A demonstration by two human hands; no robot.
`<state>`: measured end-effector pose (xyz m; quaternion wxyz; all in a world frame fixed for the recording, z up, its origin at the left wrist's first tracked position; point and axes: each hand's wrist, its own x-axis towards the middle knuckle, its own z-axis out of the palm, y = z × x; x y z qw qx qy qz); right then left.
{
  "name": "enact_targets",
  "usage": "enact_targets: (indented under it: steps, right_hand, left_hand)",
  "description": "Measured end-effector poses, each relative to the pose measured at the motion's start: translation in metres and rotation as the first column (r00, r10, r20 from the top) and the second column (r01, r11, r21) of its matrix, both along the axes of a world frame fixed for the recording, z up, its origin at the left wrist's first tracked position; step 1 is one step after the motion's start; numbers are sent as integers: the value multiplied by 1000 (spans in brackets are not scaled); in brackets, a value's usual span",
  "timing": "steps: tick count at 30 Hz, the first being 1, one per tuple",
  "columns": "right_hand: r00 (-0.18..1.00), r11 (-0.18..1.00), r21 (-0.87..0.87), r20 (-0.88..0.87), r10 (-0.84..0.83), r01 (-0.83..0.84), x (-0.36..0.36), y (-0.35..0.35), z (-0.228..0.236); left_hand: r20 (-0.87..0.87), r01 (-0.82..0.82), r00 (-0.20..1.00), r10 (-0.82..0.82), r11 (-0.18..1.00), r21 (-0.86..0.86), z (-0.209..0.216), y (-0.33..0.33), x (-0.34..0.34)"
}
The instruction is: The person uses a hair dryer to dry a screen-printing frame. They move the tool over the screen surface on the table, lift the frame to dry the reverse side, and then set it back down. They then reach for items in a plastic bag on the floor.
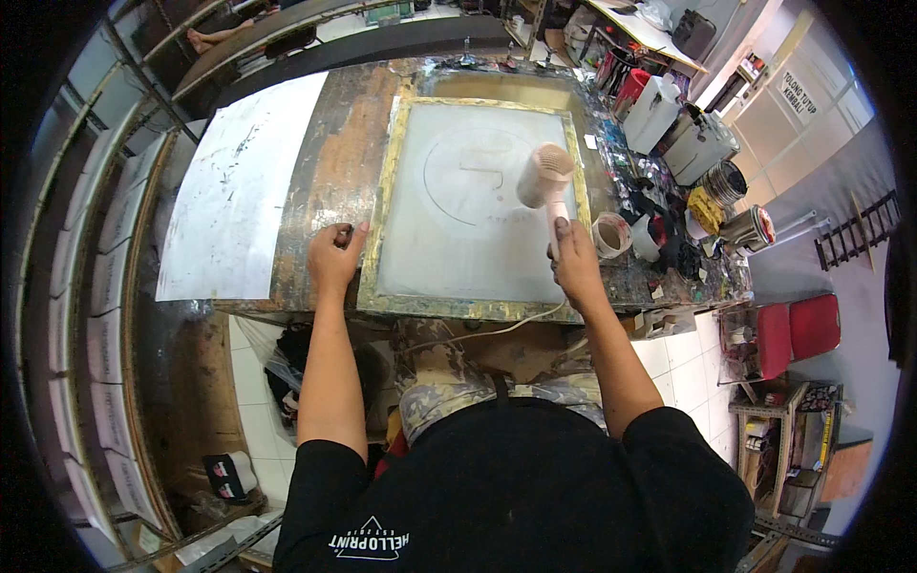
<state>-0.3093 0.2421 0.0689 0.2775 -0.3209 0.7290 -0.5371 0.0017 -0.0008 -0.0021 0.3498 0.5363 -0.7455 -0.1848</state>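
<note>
In my right hand (579,263) is a pale pink hair dryer (546,177), gripped by its handle with its grille end tipped up. It is held over the right part of a screen-printing frame (384,210), whose edges are stained yellow. On the frame's greyish mesh (430,258) a faint large circle and some lines show. My left hand (334,258) rests at the frame's left side, fingers loosely bent and thumb apart, with nothing seen in it. The dryer's cord (497,332) runs from below my right hand leftward past the table's near edge.
A large stained white sheet (239,191) covers the worktable's left part. At right stand an open tub (611,235), white containers (653,115), cans (747,227) and dark cloth. Shelving (119,315) rises at far left. Red chairs (812,325) are at right.
</note>
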Motion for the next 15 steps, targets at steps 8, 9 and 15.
enact_targets:
  steps: [8, 9, 15]
  right_hand:
    - [999, 995, -89, 27, -35, 38, -5, 37, -10]
    - [995, 990, -101, 51, -91, 96, -4, 38, -7]
    - [998, 996, -87, 59, 34, -29, 2, 44, -8]
  left_hand:
    - [-11, -6, 1000, 6, 1000, 3, -3, 0, 1]
    - [-1, -13, 1000, 13, 1000, -1, -2, 1, -2]
    - [48, -25, 998, 27, 999, -36, 2, 4, 0]
